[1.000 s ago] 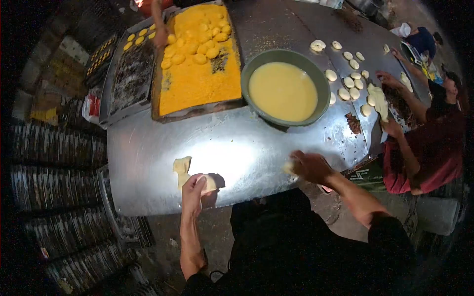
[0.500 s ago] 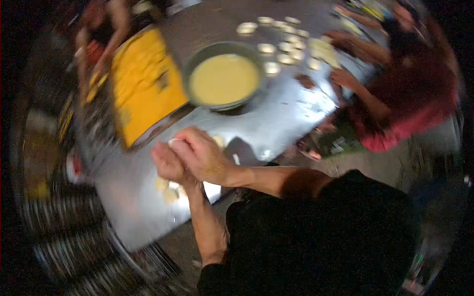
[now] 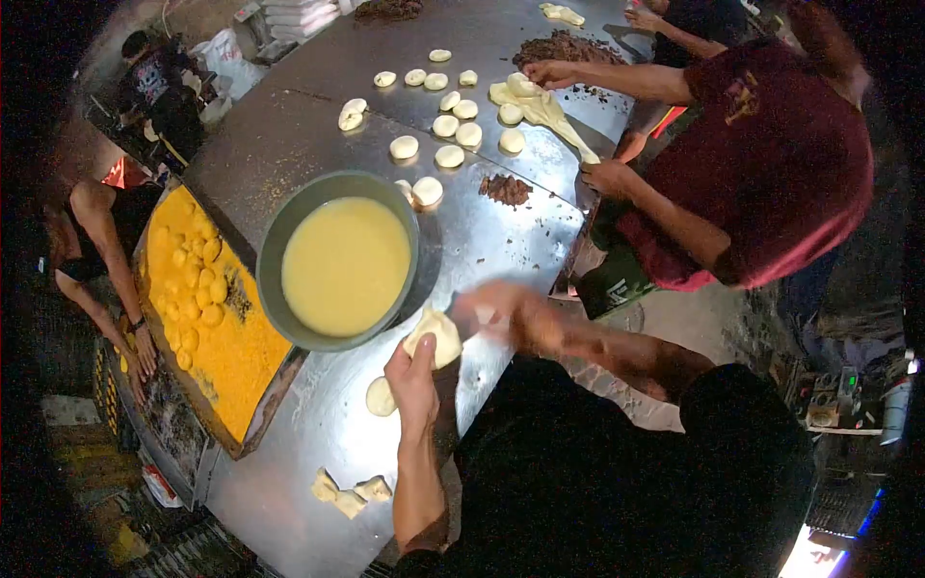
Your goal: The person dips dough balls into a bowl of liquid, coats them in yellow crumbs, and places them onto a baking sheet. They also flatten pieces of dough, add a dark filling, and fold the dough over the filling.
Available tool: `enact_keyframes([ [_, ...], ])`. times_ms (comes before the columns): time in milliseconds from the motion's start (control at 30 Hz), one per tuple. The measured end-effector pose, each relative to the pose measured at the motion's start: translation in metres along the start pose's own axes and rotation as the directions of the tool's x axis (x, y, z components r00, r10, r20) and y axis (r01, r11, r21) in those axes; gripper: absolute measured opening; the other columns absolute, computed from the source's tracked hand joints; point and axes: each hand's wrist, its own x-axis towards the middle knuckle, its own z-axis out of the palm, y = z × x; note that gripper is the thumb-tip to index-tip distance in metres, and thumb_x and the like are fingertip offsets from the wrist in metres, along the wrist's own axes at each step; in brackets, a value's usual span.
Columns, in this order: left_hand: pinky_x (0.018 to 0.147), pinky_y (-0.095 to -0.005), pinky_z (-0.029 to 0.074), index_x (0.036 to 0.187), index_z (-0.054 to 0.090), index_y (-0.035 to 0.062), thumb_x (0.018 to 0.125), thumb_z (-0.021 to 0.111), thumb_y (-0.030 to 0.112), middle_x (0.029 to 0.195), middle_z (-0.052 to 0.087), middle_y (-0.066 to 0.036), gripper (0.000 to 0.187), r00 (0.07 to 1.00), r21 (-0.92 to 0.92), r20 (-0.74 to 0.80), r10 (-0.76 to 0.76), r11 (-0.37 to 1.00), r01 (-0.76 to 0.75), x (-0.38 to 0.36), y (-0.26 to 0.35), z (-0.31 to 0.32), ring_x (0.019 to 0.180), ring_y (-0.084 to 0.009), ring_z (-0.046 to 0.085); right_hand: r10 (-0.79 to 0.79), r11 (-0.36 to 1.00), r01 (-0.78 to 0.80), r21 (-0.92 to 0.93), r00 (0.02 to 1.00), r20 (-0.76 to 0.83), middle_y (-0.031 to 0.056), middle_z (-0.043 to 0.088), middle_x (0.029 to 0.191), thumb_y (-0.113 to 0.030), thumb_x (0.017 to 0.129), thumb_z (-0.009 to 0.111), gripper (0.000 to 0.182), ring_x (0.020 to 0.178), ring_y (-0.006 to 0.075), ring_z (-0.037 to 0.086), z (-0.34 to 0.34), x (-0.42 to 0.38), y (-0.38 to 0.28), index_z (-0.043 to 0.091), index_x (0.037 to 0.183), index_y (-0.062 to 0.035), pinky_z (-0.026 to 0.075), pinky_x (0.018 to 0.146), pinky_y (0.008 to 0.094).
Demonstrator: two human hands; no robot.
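Observation:
My left hand (image 3: 414, 387) is closed around a pale piece of dough (image 3: 436, 341), thumb pressed along its side, just in front of the big bowl. My right hand (image 3: 515, 316) is smeared by motion a little to the right of the dough; whether it grips anything cannot be made out. Below the bowl, one flattened round of dough (image 3: 382, 396) lies on the metal table (image 3: 318, 424). Several torn dough scraps (image 3: 351, 492) rest closer to the table's near edge. The dark green bowl (image 3: 268, 275) contains a thick yellow liquid (image 3: 345, 268).
Several dough rounds (image 3: 449, 156) are spread across the far table. A co-worker in a maroon shirt (image 3: 771, 164) stretches a dough sheet (image 3: 544, 111) near brown crumbly filling (image 3: 568, 50). At left, another person's hands (image 3: 143, 358) are beside a tray of yellow crumbs (image 3: 246, 385) with dough balls.
My hands were together and have come apart; the left now shows the dough, the right has swung rightward. My view has turned, so the bowl and tray appear further left.

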Motion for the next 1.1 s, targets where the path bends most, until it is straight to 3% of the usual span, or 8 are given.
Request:
enact_keyframes([
  [67,0.076,-0.0224,0.045,0.109,0.061,-0.0073,0.088,0.06,0.008,0.093,0.064,-0.006,0.026,1.0,0.18,0.031,-0.005,0.984,-0.001,-0.003,0.017,0.0,0.082,-0.0098,0.057,-0.633,0.733,0.269,-0.625,0.606,-0.482,0.0141,0.062,0.107,-0.017,0.079,0.067,0.029,0.1,0.0291,0.058,-0.04,0.051,0.114,0.062,0.106,-0.0083,0.047,0.083,0.0397],
  [200,0.079,-0.0257,0.047,0.106,0.064,-0.0054,0.085,0.062,0.005,0.102,0.064,-0.008,0.024,0.946,0.491,0.173,0.275,0.809,-0.325,0.0,0.027,-0.014,0.086,-0.0147,0.061,-0.267,0.865,-0.023,-0.502,0.826,-0.497,0.0136,0.059,0.09,-0.025,0.078,0.068,0.026,0.079,0.0293,0.059,-0.137,0.098,0.171,0.061,0.098,-0.0096,0.047,0.066,0.0397],
  [233,0.081,-0.0279,0.049,0.11,0.061,-0.0061,0.083,0.063,0.002,0.106,0.063,-0.012,0.028,0.988,0.353,0.062,0.14,0.923,-0.153,-0.002,0.026,-0.016,0.089,-0.0168,0.062,-0.435,0.895,0.193,-0.401,0.57,-0.697,0.0129,0.058,0.085,-0.025,0.08,0.063,0.021,0.077,0.0308,0.058,-0.119,0.106,0.201,0.059,0.091,-0.008,0.046,0.062,0.0404],
  [367,0.083,-0.0303,0.05,0.122,0.051,-0.0088,0.083,0.063,0.0,0.105,0.063,-0.016,0.042,0.997,-0.165,-0.073,-0.009,0.986,-0.003,-0.002,0.027,-0.012,0.09,-0.0184,0.062,-0.253,0.82,-0.168,-0.547,0.75,-0.61,0.0137,0.057,0.079,-0.028,0.086,0.052,0.024,0.074,0.0319,0.059,-0.122,0.101,0.173,0.061,0.087,-0.0065,0.047,0.062,0.0404],
  [467,0.083,-0.0311,0.051,0.122,0.049,-0.0101,0.082,0.064,0.0,0.104,0.063,-0.015,0.043,0.996,-0.253,-0.094,-0.009,0.967,-0.015,-0.004,0.037,-0.004,0.089,-0.0189,0.062,-0.083,0.989,-0.002,-0.145,0.814,-0.575,0.0133,0.061,0.072,-0.028,0.082,0.056,0.023,0.067,0.033,0.061,-0.137,0.101,0.213,0.064,0.082,-0.0069,0.05,0.06,0.0397],
  [667,0.075,-0.0255,0.05,0.114,0.056,-0.0112,0.088,0.061,0.007,0.1,0.065,-0.012,0.032,0.989,-0.184,-0.146,-0.006,0.983,-0.021,0.002,0.029,-0.003,0.085,-0.0149,0.063,0.078,0.842,-0.367,-0.394,0.808,-0.585,0.0079,0.065,0.063,-0.034,0.072,0.063,0.027,0.062,0.0192,0.064,-0.149,0.079,0.13,0.069,0.068,-0.0074,0.051,0.06,0.0323],
  [933,0.071,-0.026,0.048,0.109,0.06,-0.0058,0.093,0.056,0.018,0.096,0.065,-0.008,0.029,0.988,-0.259,-0.151,0.039,0.963,-0.077,-0.007,0.02,-0.008,0.08,-0.0123,0.06,-0.086,0.89,0.093,0.446,0.996,-0.034,0.0083,0.067,0.086,-0.011,0.082,0.064,0.024,0.079,0.016,0.064,-0.039,0.048,-0.029,0.064,0.102,0.0018,0.052,0.072,0.0274],
  [1100,0.067,-0.0273,0.051,0.108,0.057,0.0009,0.098,0.044,0.023,0.098,0.063,-0.007,0.028,0.983,-0.326,-0.162,0.086,0.936,-0.135,-0.023,0.009,-0.021,0.081,-0.0129,0.061,-0.526,0.813,0.483,-0.324,0.849,-0.055,0.0147,0.065,0.091,-0.012,0.08,0.063,0.021,0.08,0.0259,0.064,0.069,0.043,-0.068,0.067,0.098,-0.0039,0.051,0.073,0.0339],
])
